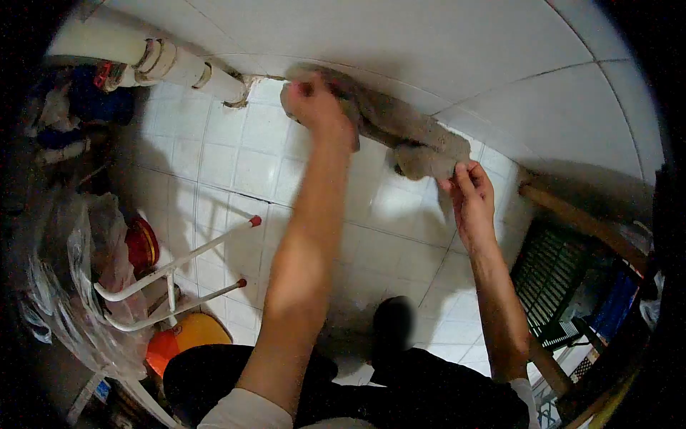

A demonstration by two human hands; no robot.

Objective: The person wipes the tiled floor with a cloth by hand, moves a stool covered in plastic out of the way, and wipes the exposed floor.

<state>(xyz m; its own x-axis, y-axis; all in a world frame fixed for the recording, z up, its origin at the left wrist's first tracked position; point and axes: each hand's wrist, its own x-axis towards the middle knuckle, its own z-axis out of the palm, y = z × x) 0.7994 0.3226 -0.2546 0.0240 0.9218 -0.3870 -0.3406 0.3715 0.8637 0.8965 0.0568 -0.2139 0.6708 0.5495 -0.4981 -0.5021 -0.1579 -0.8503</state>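
The grey cloth [411, 118] is pinched at its right end between the thumb and fingers of the right hand [473, 196]. At the cloth's left end, the fingers of the left hand [318, 104] look curled, but they are blurred; whether the fabric is gripped there or merely touched cannot be told. The cloth is stretched between the hands along the foot of the tiled wall [500, 64] on the far side; whether any of it rests on the floor [371, 236] is unclear.

By its look, the cloth should be light, soft and limp, neither fragile nor slippery, though it would be made heavier if wet. It is best held by both ends, since its middle would be left to sag or twist. It is seen as a long, creased strip, grey-brown and thick, with a rounded fold turned out near the right hand and a flap hung beside the left wrist.

Farther out, a white pipe [189, 71] is seen far left, and a white metal frame [207, 247] with red-capped legs is set nearer on the left, beside a clear plastic bag [107, 336]. On the right, a dark green crate [543, 264] is placed beside a wooden bar [582, 222].
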